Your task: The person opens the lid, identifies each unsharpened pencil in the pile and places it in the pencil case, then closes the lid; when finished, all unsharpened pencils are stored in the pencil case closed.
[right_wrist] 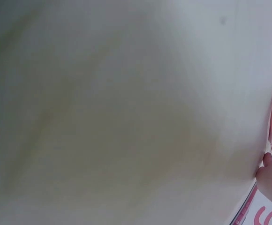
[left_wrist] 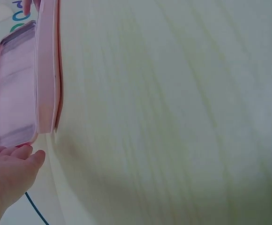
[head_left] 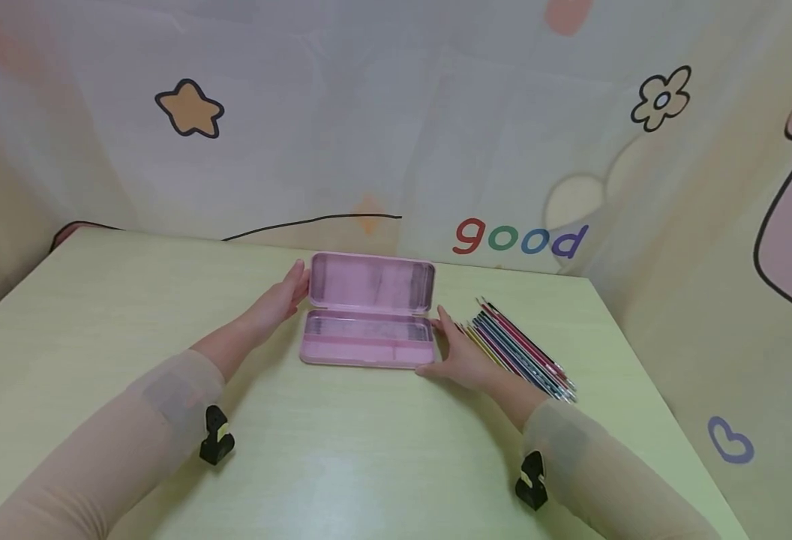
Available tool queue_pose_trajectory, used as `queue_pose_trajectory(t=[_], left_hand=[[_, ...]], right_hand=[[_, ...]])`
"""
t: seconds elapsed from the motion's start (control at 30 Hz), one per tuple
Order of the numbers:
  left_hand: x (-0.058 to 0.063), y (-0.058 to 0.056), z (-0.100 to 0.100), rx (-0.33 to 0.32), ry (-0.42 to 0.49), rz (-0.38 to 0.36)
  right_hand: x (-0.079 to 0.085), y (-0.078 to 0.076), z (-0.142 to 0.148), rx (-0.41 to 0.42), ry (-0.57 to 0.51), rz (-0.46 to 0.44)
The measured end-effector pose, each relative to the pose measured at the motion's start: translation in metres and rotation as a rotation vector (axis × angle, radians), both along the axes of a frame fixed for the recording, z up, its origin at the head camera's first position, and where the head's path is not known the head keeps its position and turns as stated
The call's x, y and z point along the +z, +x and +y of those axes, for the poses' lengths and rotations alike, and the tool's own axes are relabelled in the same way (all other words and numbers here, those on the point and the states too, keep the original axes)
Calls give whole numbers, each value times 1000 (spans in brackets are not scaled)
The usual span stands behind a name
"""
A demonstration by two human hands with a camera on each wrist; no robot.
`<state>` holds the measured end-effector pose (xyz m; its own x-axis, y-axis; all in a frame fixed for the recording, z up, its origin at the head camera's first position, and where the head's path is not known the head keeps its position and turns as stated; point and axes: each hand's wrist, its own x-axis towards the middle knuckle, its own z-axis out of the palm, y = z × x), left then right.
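A pink pencil case (head_left: 367, 352) stands unfolded on the table, its lid (head_left: 369, 281) tilted up behind the divided base. At the lid's left edge is my left hand (head_left: 277, 304), fingers extended and touching the rim; the left wrist view shows these fingertips (left_wrist: 24, 151) at the lid's corner. My right hand (head_left: 460, 352) holds the right end of the base, thumb at the front corner and fingers reaching along the side. Just beyond it lies a bunch of pencils (head_left: 520, 349), partly hidden behind that hand and wrist.
The pale yellow-green table (head_left: 328, 465) stretches around the case. Behind it hangs a printed cloth (head_left: 342, 135) with a star, a flower and the word "good". Both forearms wear light sleeves with small black clips (head_left: 217, 436).
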<state>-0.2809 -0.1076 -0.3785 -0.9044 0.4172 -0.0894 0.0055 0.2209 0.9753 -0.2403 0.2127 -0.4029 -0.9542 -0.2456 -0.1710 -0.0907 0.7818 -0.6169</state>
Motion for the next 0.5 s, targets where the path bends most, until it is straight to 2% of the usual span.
queue_pose_trajectory(t=[0.3, 0.5], left_hand=[[1, -10, 3, -10, -29, -17], [1, -15, 3, -10, -74, -70]], right_hand=[[2, -3, 2, 3, -1, 10], [-2, -3, 0, -22, -24, -5]])
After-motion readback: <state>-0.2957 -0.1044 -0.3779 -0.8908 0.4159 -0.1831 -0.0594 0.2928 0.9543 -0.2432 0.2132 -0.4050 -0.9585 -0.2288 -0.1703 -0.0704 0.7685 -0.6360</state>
